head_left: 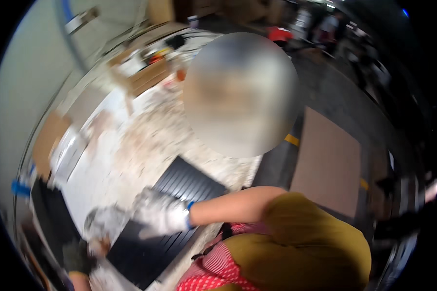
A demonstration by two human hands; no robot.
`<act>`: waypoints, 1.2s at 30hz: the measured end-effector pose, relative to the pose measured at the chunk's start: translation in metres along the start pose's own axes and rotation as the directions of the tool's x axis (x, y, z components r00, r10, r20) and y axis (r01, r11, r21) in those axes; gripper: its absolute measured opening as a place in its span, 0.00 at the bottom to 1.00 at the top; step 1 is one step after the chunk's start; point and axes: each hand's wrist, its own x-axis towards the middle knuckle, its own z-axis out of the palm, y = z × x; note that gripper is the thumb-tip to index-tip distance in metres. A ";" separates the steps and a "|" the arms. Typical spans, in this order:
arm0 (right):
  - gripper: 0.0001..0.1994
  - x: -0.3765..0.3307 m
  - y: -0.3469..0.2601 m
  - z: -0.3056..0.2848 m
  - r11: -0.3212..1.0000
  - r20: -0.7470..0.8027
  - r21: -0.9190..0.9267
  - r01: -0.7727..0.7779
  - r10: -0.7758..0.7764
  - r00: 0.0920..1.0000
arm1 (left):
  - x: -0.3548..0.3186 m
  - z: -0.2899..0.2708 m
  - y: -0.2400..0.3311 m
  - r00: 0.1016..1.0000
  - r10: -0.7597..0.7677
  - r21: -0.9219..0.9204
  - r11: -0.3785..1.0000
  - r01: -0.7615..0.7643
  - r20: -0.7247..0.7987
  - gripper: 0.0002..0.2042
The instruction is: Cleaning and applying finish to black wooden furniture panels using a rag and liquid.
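Observation:
My right hand (159, 212), in a white and grey glove with a blue cuff, lies over a black ribbed panel (192, 180). Its fingers look stretched out, with the thumb apart, though blur softens them. The dark panel surface (148, 252) goes on below this hand toward the lower edge. At the lower left is my left hand (80, 257) in a dark glove, close to the panel's left corner. Motion smears its fingers, so any grip is unclear. Between the hands sits a crumpled, greyish-white, see-through piece (104, 220), perhaps plastic or cloth.
The pale, stained worktop (150, 131) carries a cardboard box (148, 77) of mixed items at the back. A long black piece (58, 216) and a white package (69, 153) line the left side. A brown board (327, 162) lies right of the table. A blurred disc hides the upper middle.

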 end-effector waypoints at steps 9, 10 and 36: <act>0.39 -0.004 -0.001 -0.022 0.999 -0.075 0.000 -0.040 0.040 0.996 | 0.043 -0.034 -0.014 0.994 -0.101 -0.174 0.980 0.093 -0.039 0.29; 0.28 -0.001 -0.007 -0.036 0.994 0.018 0.023 -0.107 0.106 0.994 | 0.045 -0.032 -0.016 0.990 -0.140 -0.153 0.979 0.136 -0.015 0.29; 0.30 0.006 -0.003 -0.018 1.000 -0.039 -0.003 -0.011 0.010 0.999 | 0.031 -0.085 0.015 0.840 -0.114 -0.112 0.973 0.203 0.531 0.25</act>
